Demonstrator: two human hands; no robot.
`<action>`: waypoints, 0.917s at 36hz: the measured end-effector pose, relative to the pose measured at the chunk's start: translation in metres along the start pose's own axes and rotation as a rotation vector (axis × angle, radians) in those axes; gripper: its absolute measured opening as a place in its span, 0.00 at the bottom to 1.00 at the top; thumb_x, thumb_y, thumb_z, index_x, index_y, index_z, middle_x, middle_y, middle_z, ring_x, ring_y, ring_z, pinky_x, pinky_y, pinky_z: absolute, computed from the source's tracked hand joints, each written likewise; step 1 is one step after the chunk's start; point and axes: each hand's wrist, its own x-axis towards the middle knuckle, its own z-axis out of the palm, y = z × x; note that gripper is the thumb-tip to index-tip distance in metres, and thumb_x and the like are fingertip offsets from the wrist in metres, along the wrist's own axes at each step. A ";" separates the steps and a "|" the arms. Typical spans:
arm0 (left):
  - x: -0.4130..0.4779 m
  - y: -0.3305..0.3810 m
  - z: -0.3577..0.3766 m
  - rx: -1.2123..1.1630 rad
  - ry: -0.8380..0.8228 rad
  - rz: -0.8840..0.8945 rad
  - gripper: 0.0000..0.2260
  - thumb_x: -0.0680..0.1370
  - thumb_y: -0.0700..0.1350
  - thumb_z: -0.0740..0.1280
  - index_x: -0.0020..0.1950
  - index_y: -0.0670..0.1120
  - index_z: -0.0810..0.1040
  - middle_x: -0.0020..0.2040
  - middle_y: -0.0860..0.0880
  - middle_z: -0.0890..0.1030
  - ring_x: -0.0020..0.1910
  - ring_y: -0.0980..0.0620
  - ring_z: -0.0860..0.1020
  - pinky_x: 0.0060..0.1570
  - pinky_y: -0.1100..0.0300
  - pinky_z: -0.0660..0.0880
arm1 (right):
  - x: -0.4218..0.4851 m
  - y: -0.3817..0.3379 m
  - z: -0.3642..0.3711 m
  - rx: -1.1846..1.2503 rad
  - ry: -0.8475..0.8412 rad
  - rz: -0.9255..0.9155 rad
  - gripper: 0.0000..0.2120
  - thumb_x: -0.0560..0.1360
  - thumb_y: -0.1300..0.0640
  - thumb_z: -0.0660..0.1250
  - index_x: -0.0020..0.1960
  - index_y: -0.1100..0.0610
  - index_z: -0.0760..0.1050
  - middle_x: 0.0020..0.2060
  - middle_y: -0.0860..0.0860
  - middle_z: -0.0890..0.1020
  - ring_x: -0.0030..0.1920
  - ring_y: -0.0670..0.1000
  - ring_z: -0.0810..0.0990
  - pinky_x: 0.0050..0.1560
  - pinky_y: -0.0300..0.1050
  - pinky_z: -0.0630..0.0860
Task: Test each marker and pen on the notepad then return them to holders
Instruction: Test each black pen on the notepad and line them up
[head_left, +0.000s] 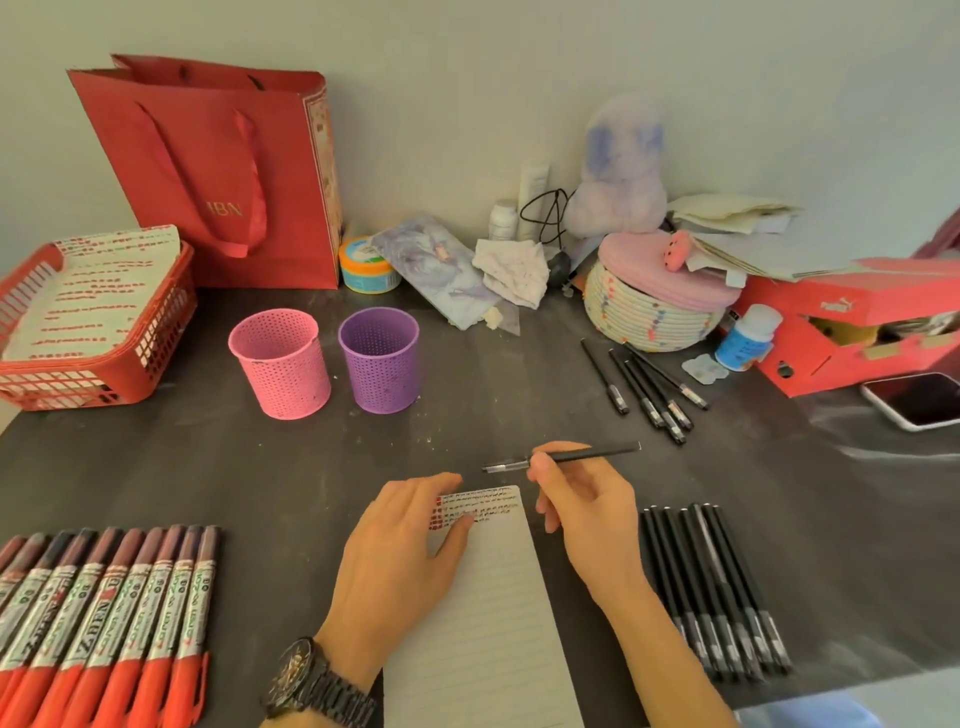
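A: What do we have in our hands?

B: Our right hand (582, 499) pinches one black pen (587, 455) between thumb and curled fingers. The pen lies almost level in the middle of the frame, just above the top edge of the notepad (488, 613), its clear end pointing left. Our left hand (410, 540) lies flat with straight fingers on the upper left of the notepad, over lines of red and black scribble.

A: How many holders do we see?

B: Two, side by side and upright, left of centre on the dark table (467, 405): a pink holder (283, 364) and a purple holder (382, 361), just apart from each other.

A: And the rest of the pens?

B: We count five loose black pens (649, 384) at centre right, fanned near a woven basket. At lower right is a tight row of black pens (717, 597), about seven; they lie too close for us to be sure. At lower left is a row of red markers (119, 597). We count at least nine, and the frame edge cuts the row.

A: Anything else?

B: One red basket (104, 332) with paper at upper left, one red bag (218, 171) behind it, and one phone (914, 400) at the right edge.
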 end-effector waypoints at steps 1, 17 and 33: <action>0.000 -0.001 0.001 0.021 -0.008 0.013 0.14 0.77 0.56 0.68 0.62 0.58 0.75 0.56 0.63 0.77 0.56 0.62 0.73 0.52 0.64 0.74 | -0.001 -0.003 -0.005 0.009 0.024 0.003 0.03 0.78 0.54 0.70 0.47 0.49 0.82 0.37 0.52 0.84 0.30 0.47 0.78 0.30 0.38 0.75; 0.000 -0.008 0.007 0.067 -0.063 0.026 0.09 0.76 0.54 0.70 0.56 0.55 0.82 0.56 0.61 0.78 0.57 0.58 0.73 0.55 0.60 0.70 | -0.010 -0.056 -0.185 -0.617 -0.095 0.285 0.12 0.74 0.52 0.74 0.57 0.49 0.78 0.40 0.47 0.86 0.38 0.50 0.86 0.41 0.42 0.83; 0.000 -0.009 0.006 0.065 -0.068 0.014 0.10 0.77 0.55 0.69 0.56 0.56 0.81 0.56 0.61 0.78 0.58 0.59 0.72 0.57 0.60 0.69 | -0.014 -0.040 -0.203 -1.095 -0.264 0.490 0.17 0.76 0.48 0.73 0.61 0.41 0.70 0.45 0.40 0.82 0.33 0.38 0.82 0.38 0.36 0.74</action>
